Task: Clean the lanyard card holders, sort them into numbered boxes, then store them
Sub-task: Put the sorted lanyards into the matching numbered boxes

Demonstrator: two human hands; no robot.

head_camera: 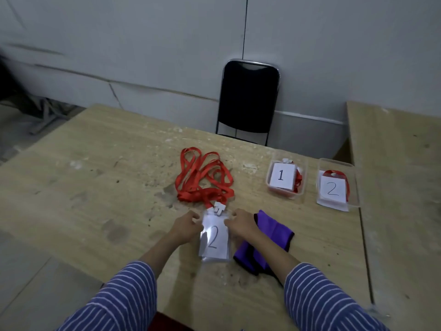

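Note:
A clear card holder (214, 244) with a paper marked 2 lies on the wooden table (95, 187) in front of me. Its white clip joins a tangle of red lanyards (202, 180) lying just beyond it. My left hand (185, 226) pinches the holder's upper left edge, and my right hand (239, 223) pinches its upper right edge. A purple cloth (269, 237) lies under and right of my right hand. Two clear boxes stand at the right: box 1 (285, 179) and box 2 (337, 186), each with a numbered holder and red lanyard inside.
A black chair (248, 99) stands behind the table's far edge against a grey wall. A second wooden table (401, 187) adjoins on the right. The floor shows at the left.

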